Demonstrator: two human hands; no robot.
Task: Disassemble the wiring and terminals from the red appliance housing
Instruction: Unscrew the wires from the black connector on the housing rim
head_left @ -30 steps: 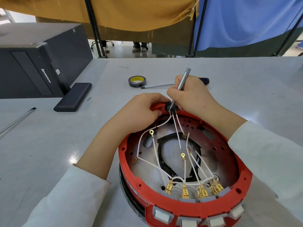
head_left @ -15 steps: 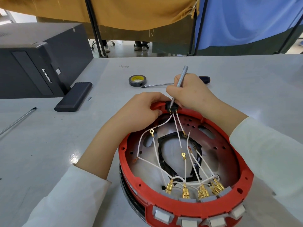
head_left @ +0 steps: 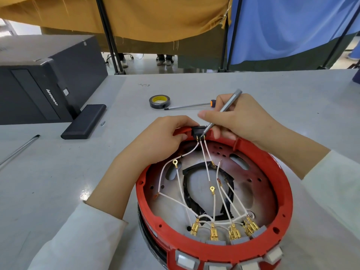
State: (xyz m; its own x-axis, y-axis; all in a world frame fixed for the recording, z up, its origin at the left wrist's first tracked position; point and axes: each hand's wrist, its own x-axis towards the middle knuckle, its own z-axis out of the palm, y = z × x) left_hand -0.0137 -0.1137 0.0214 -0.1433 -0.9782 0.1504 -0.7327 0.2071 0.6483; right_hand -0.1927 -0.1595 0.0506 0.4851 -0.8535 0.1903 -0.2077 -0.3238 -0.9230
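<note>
The round red appliance housing (head_left: 280,184) lies open side up near the table's front edge. White wires (head_left: 203,158) with gold ring lugs run from a small black connector block (head_left: 197,130) on the far rim to a row of gold spade terminals (head_left: 213,233) at the near rim. My left hand (head_left: 161,137) grips the far rim beside the block. My right hand (head_left: 241,118) holds a thin grey metal tool (head_left: 226,108) like a pen, its tip on the block's terminals.
A roll of black tape (head_left: 159,101) and an orange-handled screwdriver (head_left: 190,106) lie just beyond my hands. A flat black box (head_left: 84,121) and a black computer tower (head_left: 44,80) sit at the left. A metal rod (head_left: 18,151) lies near the left edge.
The grey tool has tilted further to the right in my right hand, and that hand's thumb has lifted. My left hand stays on the rim.
</note>
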